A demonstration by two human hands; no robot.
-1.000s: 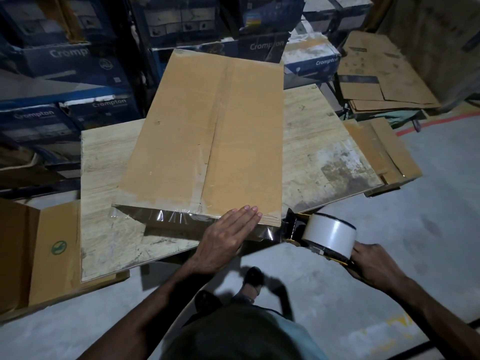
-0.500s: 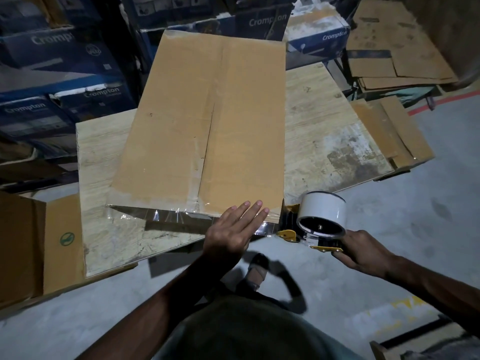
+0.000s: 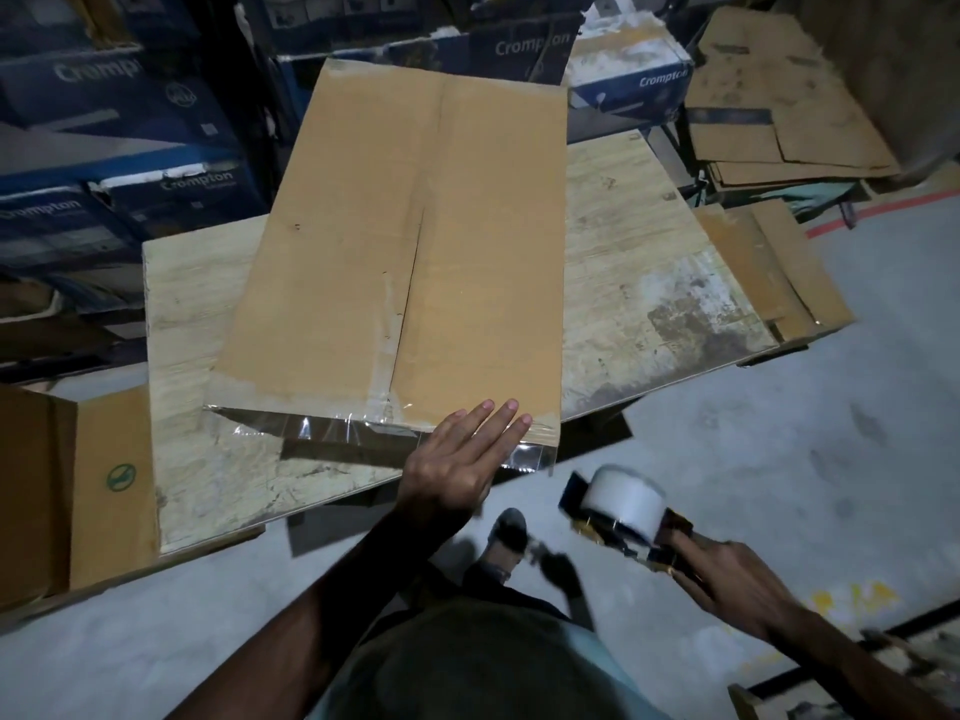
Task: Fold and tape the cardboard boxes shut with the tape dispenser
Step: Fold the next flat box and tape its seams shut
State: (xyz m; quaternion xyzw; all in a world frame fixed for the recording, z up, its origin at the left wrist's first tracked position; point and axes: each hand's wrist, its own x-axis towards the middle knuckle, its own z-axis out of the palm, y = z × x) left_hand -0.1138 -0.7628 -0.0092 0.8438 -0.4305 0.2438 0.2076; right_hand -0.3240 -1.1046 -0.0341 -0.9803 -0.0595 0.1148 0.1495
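Plainly the tape (image 3: pixel 322 426) is the risk: it hangs half-stuck past the near edge of the box (image 3: pixel 415 252) and could fold onto itself or catch the table (image 3: pixel 649 283) before it is wrapped under. The box lies flat on the table, its near right corner jutting past the edge, so it may slide if the press eases. The left hand (image 3: pixel 462 459) lies flat on that corner, fingers (image 3: pixel 498 418) straight, holding nothing. The right hand (image 3: pixel 727 579) curls round the dispenser (image 3: pixel 623 504) handle, in the air just right of the box.
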